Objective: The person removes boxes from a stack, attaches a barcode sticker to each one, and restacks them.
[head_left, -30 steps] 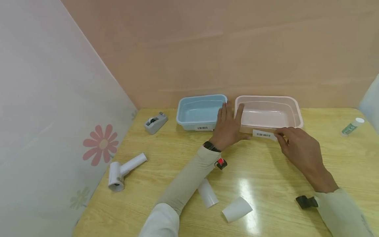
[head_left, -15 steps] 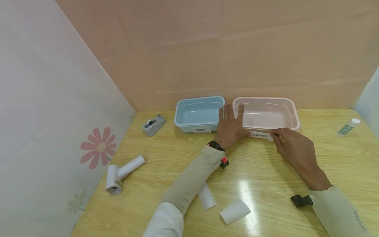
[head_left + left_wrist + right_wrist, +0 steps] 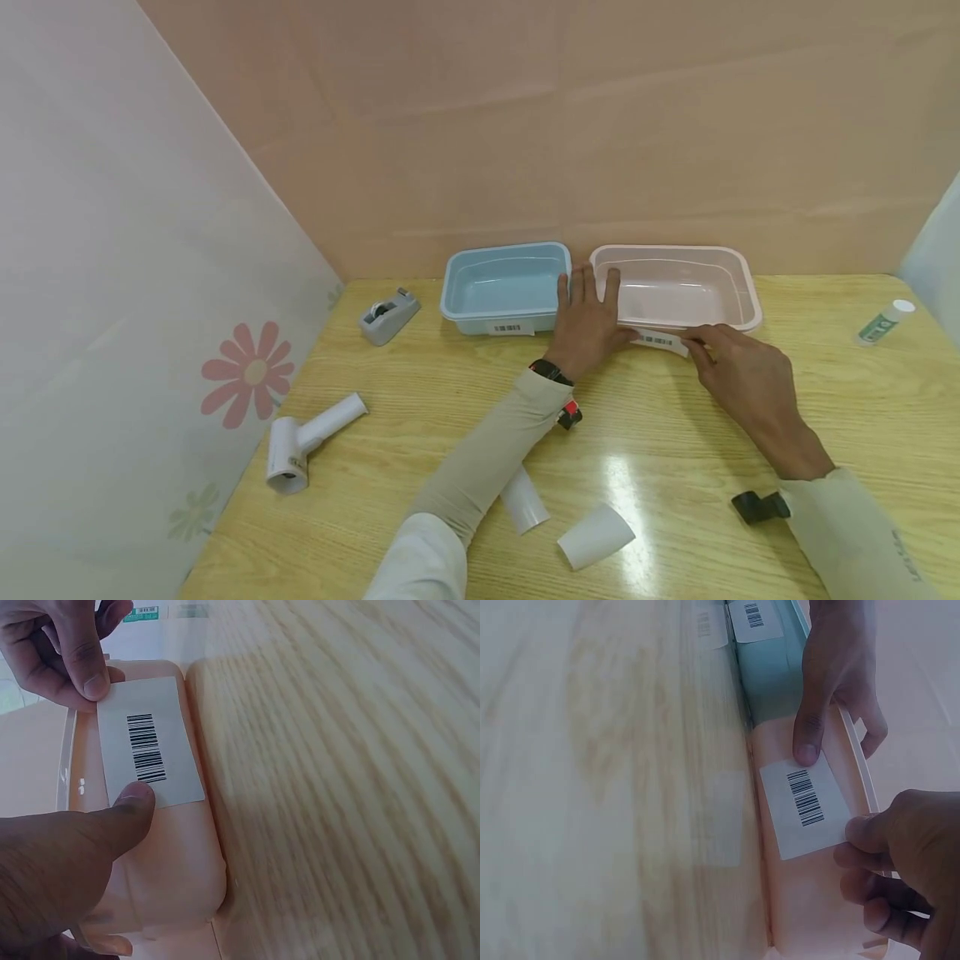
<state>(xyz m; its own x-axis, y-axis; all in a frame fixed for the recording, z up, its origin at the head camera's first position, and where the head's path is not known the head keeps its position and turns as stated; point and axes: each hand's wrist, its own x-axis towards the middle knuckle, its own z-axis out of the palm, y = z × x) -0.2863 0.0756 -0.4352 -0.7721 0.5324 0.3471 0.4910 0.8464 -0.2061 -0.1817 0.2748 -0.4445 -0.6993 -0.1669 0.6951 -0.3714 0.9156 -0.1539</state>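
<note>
A white barcode label [image 3: 176, 739] lies against the front wall of the pink plastic bin [image 3: 675, 247]. My left hand [image 3: 585, 329] is at the bin's left end, fingers spread and mostly straight over the rim. Its thumb [image 3: 810, 742] presses one end of the label to the wall. With thumb and index finger, my right hand [image 3: 750, 375] pinches the label's other end near the rim. To the left, a light blue bin [image 3: 506, 248] bears a similar barcode label [image 3: 512, 329] on its front.
On the wooden table [image 3: 652, 433] are a grey tape dispenser [image 3: 390, 317], a white handled device [image 3: 307, 442] and a glue stick [image 3: 885, 323]. Two curled white pieces [image 3: 525, 502] lie near the front, one partly under the left forearm. A wall rises behind the bins.
My left thumb has come onto the label's left end, which it did not cover a second ago. The label now sits closer to the pink bin's wall; the right hand keeps its pinch.
</note>
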